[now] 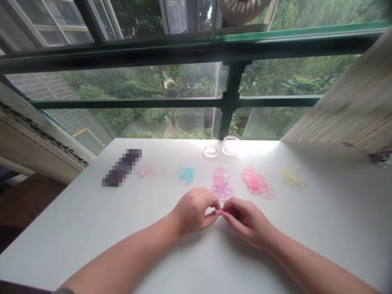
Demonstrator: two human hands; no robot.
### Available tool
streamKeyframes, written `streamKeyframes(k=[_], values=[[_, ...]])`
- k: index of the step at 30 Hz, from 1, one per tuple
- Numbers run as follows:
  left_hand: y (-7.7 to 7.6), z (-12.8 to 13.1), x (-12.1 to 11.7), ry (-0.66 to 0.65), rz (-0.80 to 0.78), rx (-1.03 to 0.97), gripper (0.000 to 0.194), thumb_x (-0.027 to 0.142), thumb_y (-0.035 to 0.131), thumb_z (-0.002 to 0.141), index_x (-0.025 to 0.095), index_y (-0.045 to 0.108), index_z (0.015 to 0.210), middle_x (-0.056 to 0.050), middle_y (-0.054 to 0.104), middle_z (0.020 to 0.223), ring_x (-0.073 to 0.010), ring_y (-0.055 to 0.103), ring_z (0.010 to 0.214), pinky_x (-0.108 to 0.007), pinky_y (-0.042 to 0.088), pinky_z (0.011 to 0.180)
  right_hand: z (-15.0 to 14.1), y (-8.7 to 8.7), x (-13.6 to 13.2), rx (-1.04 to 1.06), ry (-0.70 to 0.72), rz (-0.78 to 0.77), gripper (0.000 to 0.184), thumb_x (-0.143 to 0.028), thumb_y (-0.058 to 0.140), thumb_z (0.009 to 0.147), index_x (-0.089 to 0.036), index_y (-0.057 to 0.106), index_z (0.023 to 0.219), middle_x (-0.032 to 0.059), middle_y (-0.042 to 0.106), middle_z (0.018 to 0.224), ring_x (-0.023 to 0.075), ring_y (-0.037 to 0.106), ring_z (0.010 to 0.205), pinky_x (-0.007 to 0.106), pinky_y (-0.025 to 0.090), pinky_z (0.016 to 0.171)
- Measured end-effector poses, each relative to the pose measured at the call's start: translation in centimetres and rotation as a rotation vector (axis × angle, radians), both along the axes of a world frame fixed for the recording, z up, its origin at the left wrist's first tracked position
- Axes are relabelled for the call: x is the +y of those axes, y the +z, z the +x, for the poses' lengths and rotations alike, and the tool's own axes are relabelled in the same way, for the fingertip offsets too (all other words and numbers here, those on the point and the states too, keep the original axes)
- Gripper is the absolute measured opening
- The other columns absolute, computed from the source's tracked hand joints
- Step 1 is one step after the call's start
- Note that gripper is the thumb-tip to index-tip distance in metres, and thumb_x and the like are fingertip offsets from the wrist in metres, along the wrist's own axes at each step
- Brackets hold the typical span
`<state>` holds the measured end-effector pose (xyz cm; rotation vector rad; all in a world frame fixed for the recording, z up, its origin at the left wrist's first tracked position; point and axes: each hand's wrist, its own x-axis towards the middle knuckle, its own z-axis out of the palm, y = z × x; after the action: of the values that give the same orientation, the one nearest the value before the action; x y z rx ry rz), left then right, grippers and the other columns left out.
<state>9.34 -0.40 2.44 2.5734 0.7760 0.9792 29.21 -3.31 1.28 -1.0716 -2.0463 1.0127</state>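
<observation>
Loosely heaped, thin purple strands [222,183]

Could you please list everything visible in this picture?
Smooth white table: one, white, foreground.
Pixelated oblong item: one, dark, table's left; unidentifiable.
Small thin strand pile: one, pink, beside that item.
Thin turquoise strand pile: one, turquoise, left of centre.
Thin lilac strand pile: one, lilac-pink, centre.
Thin rosy strand pile: one, bright pink, right of centre.
Thin yellow strand pile: one, pale yellow, farthest right.
Clear round containers: at least two, colourless, far edge.
Metal railing: one, dark green, behind the table.
Leafy trees: several, green, outside.
Brick wall: one, grey, outside left.
Round ribbed object: one, beige, top.
Left hand: one, bare, centre.
Right hand: one, bare, right of centre, fingertips meeting the left's.
</observation>
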Motion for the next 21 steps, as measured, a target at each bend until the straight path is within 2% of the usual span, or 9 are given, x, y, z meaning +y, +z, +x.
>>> streamKeyframes(k=[10,16,21], values=[[-0.48,-0.05,0.12,-0.035,-0.009,-0.036,0.002,0.016,0.057,0.076,0.018,0.056,0.075,-0.001,0.066,0.07,-0.0125,0.055,0.063,-0.026,0.043,0.063,0.43,-0.33,0.4,0.023,0.032,-0.116,0.014,-0.029,0.045,0.091,-0.019,0.05,0.082,-0.0017,0.045,0.067,0.0117,0.039,0.06,0.024,0.034,0.055],[-0.55,-0.06,0.14,-0.122,-0.032,-0.071,0.006,0.012,0.057,0.074,0.018,0.055,0.075,-0.001,0.065,0.069,-0.0123,0.055,0.064,-0.027,0.043,0.064,0.32,-0.13,0.21,-0.007,0.05,-0.102,0.013,-0.022,0.043,0.09,-0.019,0.051,0.081,-0.001,0.049,0.066,0.0114,0.04,0.059,0.024,0.034,0.056],[-0.38,-0.27,0.29,-0.163,-0.064,-0.101,0.012,0.007,0.056,0.07,0.018,0.052,0.073,0.0,0.063,0.065,-0.0121,0.052,0.06,-0.027,0.041,0.061,0.28,0.32,0.21,-0.025,0.063,-0.025,0.01,-0.014,0.046,0.086,-0.019,0.051,0.078,-0.0025,0.047,0.064,0.0099,0.039,0.058,0.022,0.033,0.056]])
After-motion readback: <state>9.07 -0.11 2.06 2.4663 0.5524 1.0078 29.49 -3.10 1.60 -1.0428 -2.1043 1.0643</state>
